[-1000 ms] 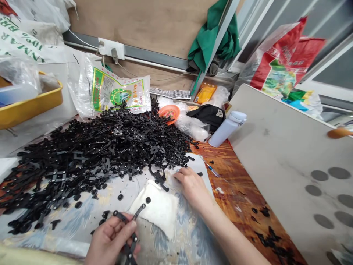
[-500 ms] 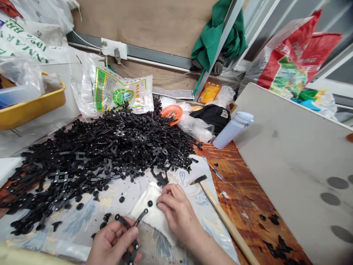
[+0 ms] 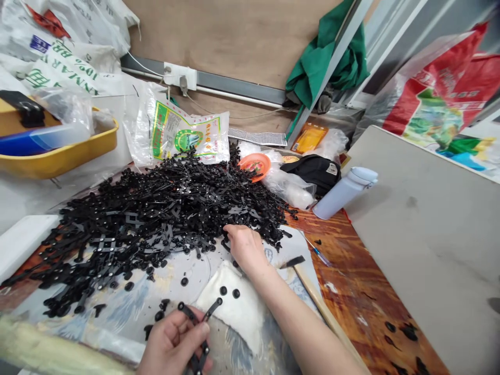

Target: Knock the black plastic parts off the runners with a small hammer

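Observation:
My left hand [image 3: 177, 338], at the lower middle, is closed on a black hinged linkage [image 3: 212, 308] of flat pivoted arms. Two arm ends stick up past the thumb, and lower links hang below the fingers. My right hand [image 3: 245, 246] reaches to the front edge of a big heap of black linkages [image 3: 156, 208]. Its fingers curl down at the black parts, with the tips mostly hidden; what they pinch, if anything, cannot be made out. On a white cloth [image 3: 234, 317] between the hands lie a black round cap [image 3: 223, 290] and another black cap [image 3: 236, 294].
Right of my right forearm lies a hammer [image 3: 308, 286] with a wooden handle, near a pen [image 3: 318, 252]. A pale blue bottle [image 3: 344, 192] stands behind. An orange plate [image 3: 255, 165] leans by the heap. A yellow basin [image 3: 78, 156] is at left; a grey panel [image 3: 422, 219] at right.
My right hand has moved from the cloth forward to the heap's edge, and a second cap now shows on the cloth. My left hand keeps its linkage. The view has shifted left.

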A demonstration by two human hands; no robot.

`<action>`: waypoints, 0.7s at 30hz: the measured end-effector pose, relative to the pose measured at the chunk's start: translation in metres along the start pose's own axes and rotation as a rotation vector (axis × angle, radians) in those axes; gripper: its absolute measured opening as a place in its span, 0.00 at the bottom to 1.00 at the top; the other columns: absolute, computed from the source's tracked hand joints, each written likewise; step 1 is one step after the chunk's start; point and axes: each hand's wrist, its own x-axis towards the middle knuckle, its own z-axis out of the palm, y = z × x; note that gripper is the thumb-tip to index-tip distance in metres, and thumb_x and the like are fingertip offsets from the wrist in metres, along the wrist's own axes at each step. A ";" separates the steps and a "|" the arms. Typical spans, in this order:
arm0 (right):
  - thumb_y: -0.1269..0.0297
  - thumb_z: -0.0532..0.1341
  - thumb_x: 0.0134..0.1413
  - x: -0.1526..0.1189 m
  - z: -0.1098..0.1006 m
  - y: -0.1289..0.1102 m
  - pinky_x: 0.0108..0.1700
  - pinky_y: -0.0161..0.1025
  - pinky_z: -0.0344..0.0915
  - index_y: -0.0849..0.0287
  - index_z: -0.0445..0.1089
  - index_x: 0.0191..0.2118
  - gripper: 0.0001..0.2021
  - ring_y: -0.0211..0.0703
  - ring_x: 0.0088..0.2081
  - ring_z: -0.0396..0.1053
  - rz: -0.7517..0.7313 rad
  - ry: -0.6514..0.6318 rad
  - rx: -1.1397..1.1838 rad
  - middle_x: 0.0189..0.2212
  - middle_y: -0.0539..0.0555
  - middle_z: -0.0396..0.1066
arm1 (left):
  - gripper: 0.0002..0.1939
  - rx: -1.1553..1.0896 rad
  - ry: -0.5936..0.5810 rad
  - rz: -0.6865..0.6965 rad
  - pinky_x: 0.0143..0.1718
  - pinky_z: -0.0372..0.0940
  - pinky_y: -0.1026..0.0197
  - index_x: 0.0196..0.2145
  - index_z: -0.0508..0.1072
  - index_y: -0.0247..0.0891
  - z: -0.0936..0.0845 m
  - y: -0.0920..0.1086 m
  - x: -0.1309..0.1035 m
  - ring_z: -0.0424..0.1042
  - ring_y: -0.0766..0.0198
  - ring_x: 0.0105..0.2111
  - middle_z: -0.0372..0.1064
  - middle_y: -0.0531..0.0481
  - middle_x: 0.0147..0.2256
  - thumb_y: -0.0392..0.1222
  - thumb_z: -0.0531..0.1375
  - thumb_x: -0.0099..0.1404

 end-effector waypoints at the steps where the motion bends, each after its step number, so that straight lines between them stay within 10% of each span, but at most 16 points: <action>1: 0.62 0.57 0.62 0.002 -0.002 -0.001 0.44 0.47 0.67 0.59 0.67 0.49 0.12 0.44 0.43 0.70 -0.018 -0.023 -0.026 0.45 0.55 0.69 | 0.24 -0.003 -0.004 0.010 0.10 0.63 0.65 0.25 0.72 0.35 0.000 0.000 0.000 0.68 0.63 0.11 0.67 0.56 0.14 0.55 0.72 0.37; 21: 0.74 0.59 0.53 -0.058 -0.022 0.008 0.39 0.33 0.63 0.56 0.72 0.36 0.07 0.38 0.36 0.70 -0.099 -0.062 0.281 0.33 0.49 0.74 | 0.23 0.038 0.003 0.026 0.13 0.67 0.63 0.24 0.73 0.36 0.003 -0.002 -0.001 0.66 0.66 0.13 0.66 0.57 0.15 0.55 0.72 0.37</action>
